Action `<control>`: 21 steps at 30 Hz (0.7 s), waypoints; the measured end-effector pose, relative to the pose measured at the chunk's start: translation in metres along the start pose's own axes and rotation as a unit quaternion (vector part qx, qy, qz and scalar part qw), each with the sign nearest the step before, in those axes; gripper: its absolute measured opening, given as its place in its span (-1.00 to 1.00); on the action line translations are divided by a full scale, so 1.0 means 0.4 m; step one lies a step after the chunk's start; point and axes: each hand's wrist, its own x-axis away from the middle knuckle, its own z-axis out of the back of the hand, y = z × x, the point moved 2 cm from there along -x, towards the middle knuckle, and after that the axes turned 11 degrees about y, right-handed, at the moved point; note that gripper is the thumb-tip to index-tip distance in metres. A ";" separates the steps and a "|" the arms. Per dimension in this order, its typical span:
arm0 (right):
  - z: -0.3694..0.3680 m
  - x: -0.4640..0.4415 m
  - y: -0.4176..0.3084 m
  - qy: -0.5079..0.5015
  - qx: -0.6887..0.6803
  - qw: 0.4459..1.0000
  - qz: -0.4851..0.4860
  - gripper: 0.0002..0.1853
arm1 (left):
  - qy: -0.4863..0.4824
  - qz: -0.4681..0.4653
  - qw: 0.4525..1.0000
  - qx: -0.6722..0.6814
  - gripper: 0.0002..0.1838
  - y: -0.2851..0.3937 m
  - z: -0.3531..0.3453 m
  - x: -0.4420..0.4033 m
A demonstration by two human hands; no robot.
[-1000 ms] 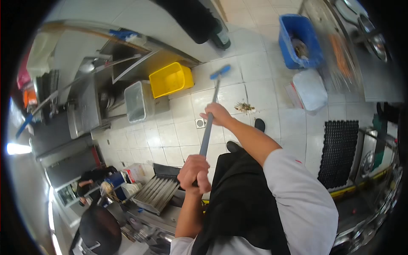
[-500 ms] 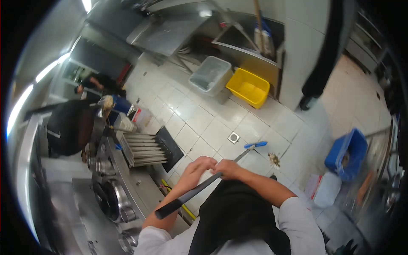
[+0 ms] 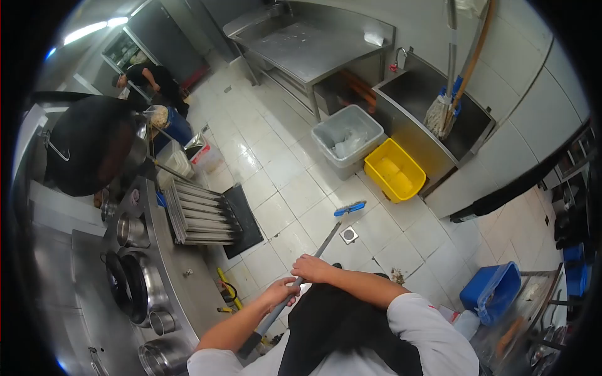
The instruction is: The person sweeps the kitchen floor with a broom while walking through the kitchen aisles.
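Observation:
A long-handled broom [image 3: 327, 240] slants across in front of me, its grey handle running from near my left forearm up to a blue head [image 3: 349, 208] on the tiled floor. My right hand [image 3: 311, 268] is closed around the handle. Lower down, the fingers of my left hand [image 3: 279, 293] wrap the same handle. A small heap of food scraps [image 3: 396, 276] lies on the floor to the right of the broom, past a square drain [image 3: 348, 235].
A grey tub [image 3: 348, 135] and a yellow bucket [image 3: 395, 170] stand by a sink [image 3: 407, 119] holding mops [image 3: 442, 116]. On the left are a steel counter with pots [image 3: 133, 230] and a rack of metal panels [image 3: 200, 216]. A blue bin [image 3: 492, 291] is at right; another person [image 3: 150, 81] bends far left.
My view has turned right. The broom head has shifted leftward past the drain, and the handle stands steeper. My left hand has moved down and now wraps the handle.

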 end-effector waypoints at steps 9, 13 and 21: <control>0.058 0.267 0.515 0.206 -0.073 0.875 -0.433 -0.55 | 0.085 -0.042 0.985 -0.142 -0.34 -0.224 0.222 -0.207; -0.015 0.664 0.642 0.055 0.001 0.721 -0.690 -0.53 | 0.091 -0.035 0.907 -0.410 -0.30 -0.382 0.285 -0.311; 0.015 0.825 0.717 -0.152 -0.090 0.641 -0.747 -0.53 | 0.234 0.071 0.925 -0.291 -0.27 -0.310 0.135 -0.394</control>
